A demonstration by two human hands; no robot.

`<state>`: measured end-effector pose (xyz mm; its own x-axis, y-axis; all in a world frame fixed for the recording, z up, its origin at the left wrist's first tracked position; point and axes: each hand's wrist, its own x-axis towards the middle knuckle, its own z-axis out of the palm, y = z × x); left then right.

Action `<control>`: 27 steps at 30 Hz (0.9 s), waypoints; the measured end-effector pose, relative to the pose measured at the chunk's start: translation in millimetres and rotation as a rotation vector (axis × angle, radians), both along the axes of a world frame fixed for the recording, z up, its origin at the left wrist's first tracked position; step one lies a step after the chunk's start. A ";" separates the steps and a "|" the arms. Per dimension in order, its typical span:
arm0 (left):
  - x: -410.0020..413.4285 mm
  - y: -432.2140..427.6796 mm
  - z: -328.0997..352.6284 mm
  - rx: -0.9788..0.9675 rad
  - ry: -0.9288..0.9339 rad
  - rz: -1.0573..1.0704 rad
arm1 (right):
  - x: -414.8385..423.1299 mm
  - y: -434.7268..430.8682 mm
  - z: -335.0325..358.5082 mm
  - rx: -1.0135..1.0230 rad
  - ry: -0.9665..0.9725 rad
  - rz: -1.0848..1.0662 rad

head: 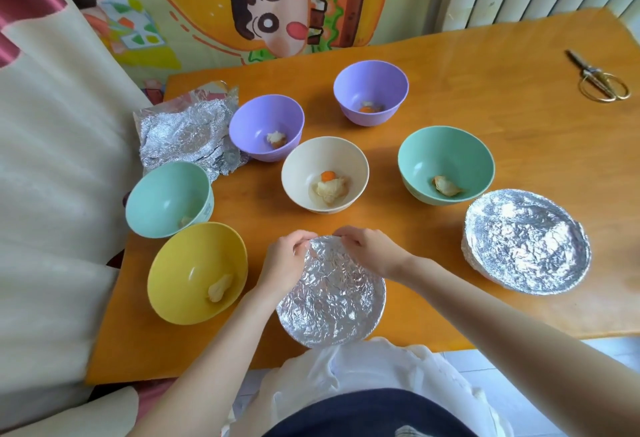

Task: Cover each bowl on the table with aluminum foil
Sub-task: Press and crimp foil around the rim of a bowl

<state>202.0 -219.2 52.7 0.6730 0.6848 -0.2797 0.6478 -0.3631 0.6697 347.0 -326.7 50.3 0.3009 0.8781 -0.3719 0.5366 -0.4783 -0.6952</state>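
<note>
Crimping is being done at the far rim of the near foil-covered bowl (332, 298), set at the front edge of the counter (485, 118), where the foil is pinched by the fingers of the left hand (284, 260) and the right hand (372, 253). Another wrapped bowl (526, 242) stands to the right; six stand uncovered. Next, by judgement, a sheet must be drawn from the foil stack (188, 131) at the far left.

The purple bowl (266, 125) sits tight against the cream bowl (325, 173), behind-left. The green bowl (445, 159) stands to its right, with a gap between. Far right of it, the table (540, 131) is bare up to the scissors (601, 81).
</note>
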 end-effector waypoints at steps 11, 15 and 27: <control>5.4 -10.3 2.2 0.155 0.039 -0.023 | -5.2 10.0 2.5 0.030 -0.032 0.031; 2.7 -16.4 2.2 0.168 0.054 -0.032 | -9.1 11.0 2.6 -0.034 -0.073 0.009; 3.8 -29.6 26.6 0.234 -0.065 -0.040 | 7.3 6.0 27.3 -0.164 0.214 0.001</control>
